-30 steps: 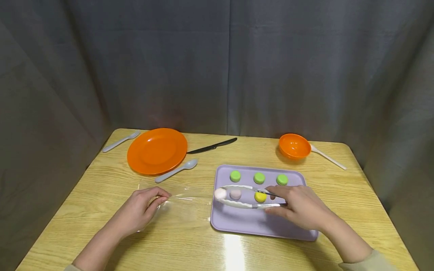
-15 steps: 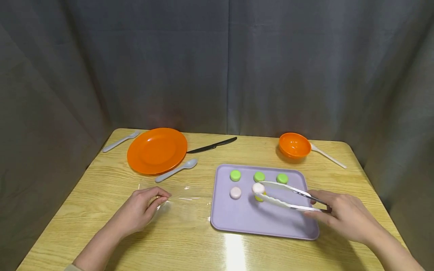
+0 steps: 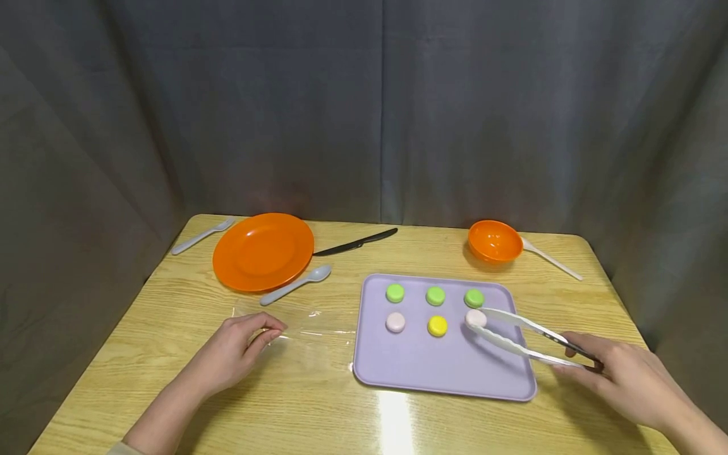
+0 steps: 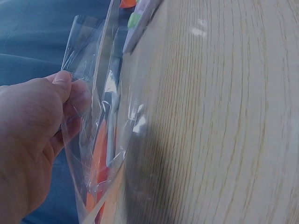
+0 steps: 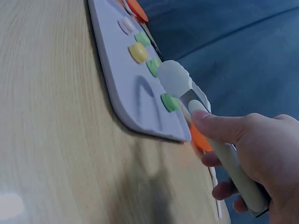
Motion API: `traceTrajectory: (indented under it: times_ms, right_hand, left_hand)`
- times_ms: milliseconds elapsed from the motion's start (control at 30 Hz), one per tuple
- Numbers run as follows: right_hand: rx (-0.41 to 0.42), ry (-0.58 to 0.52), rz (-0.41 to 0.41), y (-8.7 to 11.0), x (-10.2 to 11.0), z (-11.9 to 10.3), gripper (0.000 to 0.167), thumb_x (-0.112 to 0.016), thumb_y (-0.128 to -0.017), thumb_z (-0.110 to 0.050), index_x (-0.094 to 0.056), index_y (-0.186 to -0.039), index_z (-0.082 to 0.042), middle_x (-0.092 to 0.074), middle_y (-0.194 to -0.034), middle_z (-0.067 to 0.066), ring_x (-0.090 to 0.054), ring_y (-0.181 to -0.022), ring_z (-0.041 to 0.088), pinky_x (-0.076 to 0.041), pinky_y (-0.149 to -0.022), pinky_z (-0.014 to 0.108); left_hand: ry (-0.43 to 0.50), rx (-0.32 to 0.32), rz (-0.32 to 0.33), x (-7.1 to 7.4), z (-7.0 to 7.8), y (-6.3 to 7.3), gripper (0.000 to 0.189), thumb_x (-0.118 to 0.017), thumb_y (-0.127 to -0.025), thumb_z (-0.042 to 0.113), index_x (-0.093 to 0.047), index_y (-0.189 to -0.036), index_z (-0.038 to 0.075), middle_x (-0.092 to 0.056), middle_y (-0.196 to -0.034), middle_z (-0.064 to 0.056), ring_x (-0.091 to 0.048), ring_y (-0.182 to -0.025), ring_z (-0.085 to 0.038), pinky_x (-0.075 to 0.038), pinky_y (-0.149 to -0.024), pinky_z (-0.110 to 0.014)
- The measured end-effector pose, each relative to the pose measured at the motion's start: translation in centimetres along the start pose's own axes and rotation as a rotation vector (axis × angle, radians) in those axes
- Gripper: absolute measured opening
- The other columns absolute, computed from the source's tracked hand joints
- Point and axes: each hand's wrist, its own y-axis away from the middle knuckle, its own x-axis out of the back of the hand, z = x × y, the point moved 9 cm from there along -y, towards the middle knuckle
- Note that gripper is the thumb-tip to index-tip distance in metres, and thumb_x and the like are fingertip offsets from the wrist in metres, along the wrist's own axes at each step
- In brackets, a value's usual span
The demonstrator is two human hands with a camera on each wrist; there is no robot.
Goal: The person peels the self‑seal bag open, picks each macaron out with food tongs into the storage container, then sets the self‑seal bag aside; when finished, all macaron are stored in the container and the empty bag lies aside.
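Note:
My left hand (image 3: pixel 241 351) pinches the edge of a clear plastic bag (image 3: pixel 318 338) between thumb and fingers; in the left wrist view the bag (image 4: pixel 112 107) stands slightly open. My right hand (image 3: pixel 625 376) grips white-tipped tongs (image 3: pixel 529 338) by their handles. Between the tong tips is a pale pink macaron (image 3: pixel 475 318), held over the right part of a lilac tray (image 3: pixel 443 366); in the right wrist view the tong head (image 5: pixel 174 78) hides it. On the tray are three green macarons (image 3: pixel 435 296) in a back row, with another pale pink macaron (image 3: pixel 395 322) and a yellow macaron (image 3: pixel 437 325) in front.
At the back left lie an orange plate (image 3: pixel 263 253), a fork (image 3: pixel 203 236), a grey spoon (image 3: pixel 296 285) and a black knife (image 3: pixel 355 242). An orange bowl (image 3: pixel 495 242) stands behind the tray, with a white utensil (image 3: pixel 552 258) beside it. Grey curtains (image 3: pixel 375 114) surround the table.
The right hand has carried the tongs and pale pink macaron rightward, from the tray's left edge to its right part, uncovering the yellow macaron. The left hand and bag stay in place.

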Motion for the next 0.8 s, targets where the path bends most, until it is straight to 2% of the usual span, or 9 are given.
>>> traceTrajectory:
  times_ms: [167,467,600,700,800]
  right_hand:
    - [-0.04,-0.002,-0.021,0.9,-0.7,1.0,0.039,-0.087,-0.089,-0.044,-0.076,-0.122,-0.026,-0.044,-0.065,-0.025,-0.04,-0.06,-0.002,-0.03,-0.055,0.025]
    - [-0.05,-0.018,-0.042,1.6,-2.0,1.4,0.042,-0.085,-0.09,-0.045,-0.076,-0.124,-0.021,-0.042,-0.067,-0.023,-0.042,-0.064,-0.001,-0.032,-0.058,0.025]
    - [-0.074,-0.028,-0.054,1.7,-2.0,1.7,0.046,-0.085,-0.09,-0.046,-0.075,-0.126,-0.018,-0.045,-0.068,-0.022,-0.043,-0.066,0.0,-0.033,-0.059,0.025]
    - [-0.1,-0.03,-0.064,1.7,-2.0,1.9,0.051,-0.086,-0.089,-0.048,-0.075,-0.127,-0.016,-0.057,-0.079,-0.021,-0.045,-0.069,0.001,-0.035,-0.06,0.026]
    - [-0.114,-0.046,-0.062,1.7,-1.8,2.0,0.05,-0.086,-0.089,-0.048,-0.075,-0.126,-0.016,-0.059,-0.08,-0.019,-0.045,-0.066,0.0,-0.034,-0.059,0.025]
  left_hand:
    - [0.005,0.001,-0.001,0.0,0.0,0.0,0.012,-0.072,-0.101,0.009,-0.076,-0.111,0.014,-0.078,-0.105,0.007,-0.069,-0.091,-0.004,-0.06,-0.078,-0.032]
    - [0.009,0.002,-0.002,0.0,0.1,0.1,0.012,-0.072,-0.101,0.007,-0.076,-0.111,0.014,-0.078,-0.105,0.006,-0.07,-0.092,-0.006,-0.061,-0.079,-0.032]
    - [0.009,0.002,-0.001,0.0,0.2,0.1,0.012,-0.072,-0.101,0.007,-0.076,-0.111,0.013,-0.078,-0.105,0.005,-0.071,-0.091,-0.007,-0.061,-0.078,-0.032]
    - [0.001,0.002,-0.001,0.1,0.2,0.1,0.012,-0.072,-0.101,0.007,-0.076,-0.111,0.013,-0.078,-0.105,0.005,-0.069,-0.092,-0.004,-0.061,-0.079,-0.032]
    - [-0.002,0.006,-0.003,0.1,0.2,0.1,0.012,-0.072,-0.101,0.007,-0.076,-0.11,0.014,-0.078,-0.105,0.006,-0.069,-0.093,-0.003,-0.061,-0.08,-0.033]
